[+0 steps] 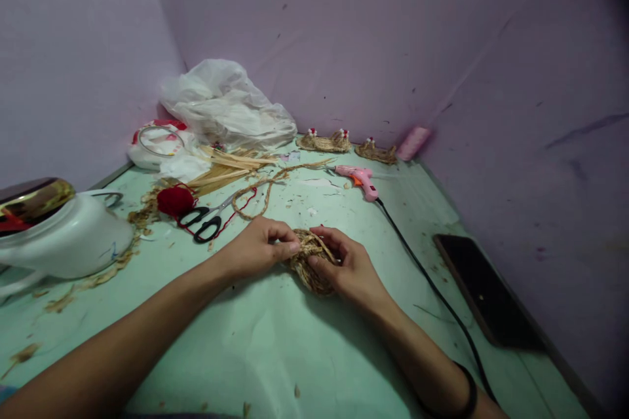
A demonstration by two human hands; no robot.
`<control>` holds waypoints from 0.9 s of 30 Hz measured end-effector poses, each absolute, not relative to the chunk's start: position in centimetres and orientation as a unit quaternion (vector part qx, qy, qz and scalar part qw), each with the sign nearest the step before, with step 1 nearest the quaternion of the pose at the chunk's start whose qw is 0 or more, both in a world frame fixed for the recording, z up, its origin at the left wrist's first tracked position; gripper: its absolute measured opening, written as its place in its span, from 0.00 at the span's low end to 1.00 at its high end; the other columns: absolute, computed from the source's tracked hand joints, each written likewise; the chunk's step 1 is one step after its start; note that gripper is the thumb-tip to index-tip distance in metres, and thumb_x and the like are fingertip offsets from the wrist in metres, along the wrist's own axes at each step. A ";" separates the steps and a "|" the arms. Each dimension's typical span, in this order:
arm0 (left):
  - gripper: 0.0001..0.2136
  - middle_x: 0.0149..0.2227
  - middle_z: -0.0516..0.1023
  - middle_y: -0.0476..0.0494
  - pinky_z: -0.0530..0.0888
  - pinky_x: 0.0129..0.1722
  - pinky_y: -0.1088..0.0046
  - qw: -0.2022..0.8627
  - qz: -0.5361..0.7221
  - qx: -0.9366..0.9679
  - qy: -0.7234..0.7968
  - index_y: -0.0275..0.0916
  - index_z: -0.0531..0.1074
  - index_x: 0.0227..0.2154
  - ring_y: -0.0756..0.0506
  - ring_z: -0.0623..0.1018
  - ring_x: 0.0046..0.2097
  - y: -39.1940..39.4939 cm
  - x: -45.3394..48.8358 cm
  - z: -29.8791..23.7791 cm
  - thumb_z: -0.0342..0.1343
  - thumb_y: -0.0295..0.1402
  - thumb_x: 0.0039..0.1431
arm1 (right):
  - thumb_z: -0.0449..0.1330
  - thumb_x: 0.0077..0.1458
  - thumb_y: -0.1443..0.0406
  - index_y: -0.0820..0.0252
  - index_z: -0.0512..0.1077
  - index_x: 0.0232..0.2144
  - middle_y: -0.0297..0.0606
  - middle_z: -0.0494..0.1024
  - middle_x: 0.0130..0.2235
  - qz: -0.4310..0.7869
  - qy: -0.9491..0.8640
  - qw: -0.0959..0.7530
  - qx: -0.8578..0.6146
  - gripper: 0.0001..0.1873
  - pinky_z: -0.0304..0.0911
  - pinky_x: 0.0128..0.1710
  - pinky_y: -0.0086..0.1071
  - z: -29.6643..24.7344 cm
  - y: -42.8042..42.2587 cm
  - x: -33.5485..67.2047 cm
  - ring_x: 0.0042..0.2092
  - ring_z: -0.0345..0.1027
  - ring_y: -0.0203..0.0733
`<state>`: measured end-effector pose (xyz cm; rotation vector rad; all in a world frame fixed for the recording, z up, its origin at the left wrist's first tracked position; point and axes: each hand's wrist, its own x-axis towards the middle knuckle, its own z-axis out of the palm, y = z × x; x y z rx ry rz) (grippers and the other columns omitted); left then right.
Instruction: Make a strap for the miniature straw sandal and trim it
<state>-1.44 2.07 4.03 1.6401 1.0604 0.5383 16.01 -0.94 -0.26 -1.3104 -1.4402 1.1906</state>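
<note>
A small braided straw piece [314, 268], coiled and rounded at its lower end, is held just above or on the green tabletop. My left hand [263, 245] pinches its upper left edge between thumb and fingers. Around its right side curls my right hand [348, 265], with the thumb on top and fingertips partly hidden behind it. A thin straw strand runs across the top of the piece between both hands. Beyond them lies a loose straw braid [250, 209], beside scissors with black handles [200, 219] and a ball of red yarn [175, 200].
A pink glue gun [361, 180] lies ahead, its black cord [427, 275] trailing right past a dark phone [486, 291]. Finished-looking straw pieces [322, 143] stand by the wall near a pink roll [413, 143]. Left are a white container [73, 242], straw strips [221, 173] and a plastic bag [230, 105].
</note>
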 end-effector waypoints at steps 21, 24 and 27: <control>0.07 0.20 0.70 0.50 0.63 0.27 0.77 0.595 0.255 0.640 0.414 0.32 0.76 0.24 0.53 0.66 0.25 3.9 -0.6 2.8 0.53 0.27 0.45 | 0.57 0.48 0.74 0.56 0.69 0.35 0.38 0.76 0.33 -0.018 -0.815 0.401 -0.418 0.12 0.67 0.34 0.33 -0.6 -1.6 17.0 0.34 0.70 0.39; 0.06 0.22 0.72 0.49 0.63 0.28 0.77 0.604 0.263 0.632 0.408 0.32 0.76 0.26 0.52 0.67 0.26 4.0 -0.9 2.4 0.55 0.26 0.43 | 0.57 0.48 0.74 0.56 0.68 0.38 0.38 0.76 0.33 -0.041 -0.813 0.396 -0.425 0.14 0.67 0.34 0.33 -0.5 -1.6 16.8 0.34 0.70 0.40; 0.05 0.21 0.72 0.50 0.64 0.28 0.77 0.607 0.261 0.635 0.400 0.32 0.75 0.24 0.53 0.67 0.25 4.0 -0.9 1.9 0.56 0.26 0.42 | 0.58 0.47 0.73 0.57 0.68 0.36 0.39 0.75 0.33 -0.054 -0.805 0.407 -0.428 0.12 0.67 0.34 0.33 -0.4 -1.7 16.7 0.35 0.70 0.40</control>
